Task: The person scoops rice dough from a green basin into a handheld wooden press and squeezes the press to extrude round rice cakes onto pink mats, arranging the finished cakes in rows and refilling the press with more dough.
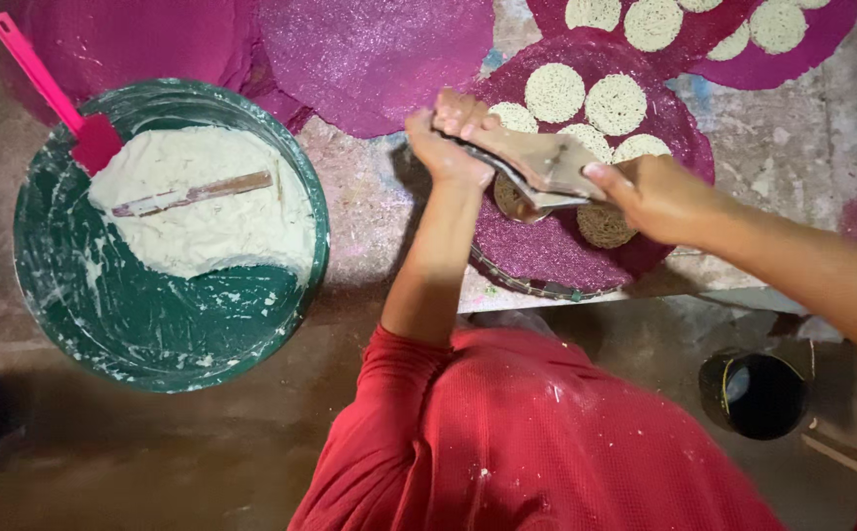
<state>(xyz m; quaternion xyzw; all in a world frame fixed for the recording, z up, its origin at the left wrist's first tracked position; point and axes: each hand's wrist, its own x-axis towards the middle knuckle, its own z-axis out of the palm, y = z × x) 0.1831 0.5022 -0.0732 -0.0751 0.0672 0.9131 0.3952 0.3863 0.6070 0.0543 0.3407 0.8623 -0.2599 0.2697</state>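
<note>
Both hands meet over the round magenta glittery mat (pixel 546 251) at the near edge of the pale, paint-stained worktop (pixel 802 147). The left hand (pixel 448 143), forearm raised from the red-sleeved elbow, has its fingers curled tight around the far end of a flat, dough-smeared wooden press (pixel 546 162). The right hand (pixel 650 197), arm reaching in from the right, grips the press's other end with the thumb on top. The press sits tilted just above 2 coils of noodle-like dough (pixel 605 224) on the mat. Off to the left stands a round green tub of white dough (pixel 168 236) with a pink spatula (pixel 50 93).
</note>
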